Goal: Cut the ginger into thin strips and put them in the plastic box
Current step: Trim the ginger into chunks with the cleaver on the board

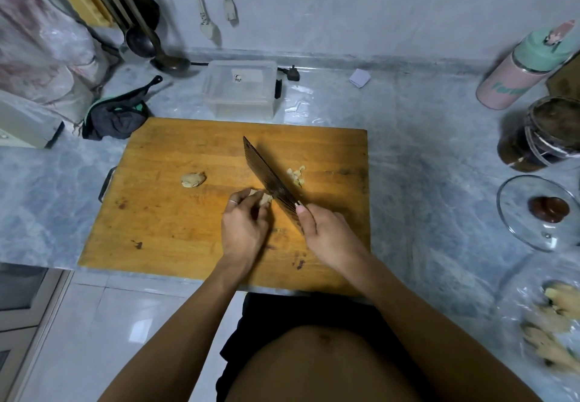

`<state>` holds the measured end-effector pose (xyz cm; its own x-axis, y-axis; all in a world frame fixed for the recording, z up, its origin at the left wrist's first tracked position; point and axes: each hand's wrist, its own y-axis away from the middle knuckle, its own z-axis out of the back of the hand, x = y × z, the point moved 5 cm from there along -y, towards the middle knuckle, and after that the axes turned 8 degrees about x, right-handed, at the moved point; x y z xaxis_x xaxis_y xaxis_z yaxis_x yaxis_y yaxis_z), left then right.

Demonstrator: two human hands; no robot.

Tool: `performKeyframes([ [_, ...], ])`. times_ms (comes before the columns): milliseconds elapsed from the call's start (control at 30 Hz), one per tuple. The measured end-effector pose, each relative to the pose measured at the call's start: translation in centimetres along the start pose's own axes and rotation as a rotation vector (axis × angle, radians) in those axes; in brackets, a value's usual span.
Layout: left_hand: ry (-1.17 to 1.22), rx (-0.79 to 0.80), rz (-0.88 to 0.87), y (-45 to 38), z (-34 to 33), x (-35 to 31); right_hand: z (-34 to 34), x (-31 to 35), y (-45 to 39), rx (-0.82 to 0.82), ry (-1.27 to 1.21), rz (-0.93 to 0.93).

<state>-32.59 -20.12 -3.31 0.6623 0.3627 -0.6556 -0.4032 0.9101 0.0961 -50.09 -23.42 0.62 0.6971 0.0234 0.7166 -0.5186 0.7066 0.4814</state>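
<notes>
On the wooden cutting board (175, 219), my left hand (243, 225) pinches a small piece of ginger (265, 199) with curled fingers. My right hand (326, 232) grips the handle of a dark cleaver (270, 178), whose blade stands right beside that piece. A small heap of cut ginger (296, 175) lies just right of the blade. Another ginger chunk (193, 179) sits alone on the board's left half. The clear plastic box (240, 89) stands behind the board, and I see nothing in it.
More ginger in a plastic bag (552, 326) lies at the right edge. A glass lid (538, 211), a dark jar (543, 134) and a pink bottle (521, 68) stand to the right. A dark cloth (116, 117) and hanging ladles (141, 37) are at back left.
</notes>
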Motion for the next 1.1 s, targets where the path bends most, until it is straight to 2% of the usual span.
performKeyframes([
  [200, -0.014, 0.132, -0.210, -0.2, 1.1, 0.1, 2.4, -0.7, 0.3, -0.078, 0.062, -0.017],
  [267, 0.035, 0.128, -0.205, -0.1, 1.4, 0.4, 3.1, -0.9, 0.4, -0.097, 0.066, -0.016],
  [400, 0.142, -0.034, 0.015, 0.2, 1.7, 0.3, 3.3, -0.6, 0.9, -0.103, 0.039, 0.020],
  [500, 0.093, 0.016, 0.126, -0.5, 1.0, 0.1, 2.9, -0.1, 1.0, -0.086, 0.032, 0.052],
  [600, 0.098, 0.051, 0.121, -1.1, 0.8, -0.1, 2.7, 0.2, 1.3, -0.084, 0.022, 0.077],
  [767, 0.360, 0.004, 0.361, -1.5, 1.7, 1.2, 2.4, 0.0, 1.5, -0.080, -0.014, 0.069],
  [900, 0.405, 0.019, 0.474, -1.4, 2.0, 2.0, 2.1, 0.6, 1.4, -0.037, -0.035, 0.062],
  [1033, 0.806, 0.066, 0.664, -1.1, 1.4, 2.1, 1.8, 1.2, 1.5, -0.009, -0.023, 0.072],
  [1100, 0.907, 0.056, 0.712, -1.0, 1.1, 1.5, 1.7, 1.5, 1.4, 0.002, -0.023, 0.078],
])
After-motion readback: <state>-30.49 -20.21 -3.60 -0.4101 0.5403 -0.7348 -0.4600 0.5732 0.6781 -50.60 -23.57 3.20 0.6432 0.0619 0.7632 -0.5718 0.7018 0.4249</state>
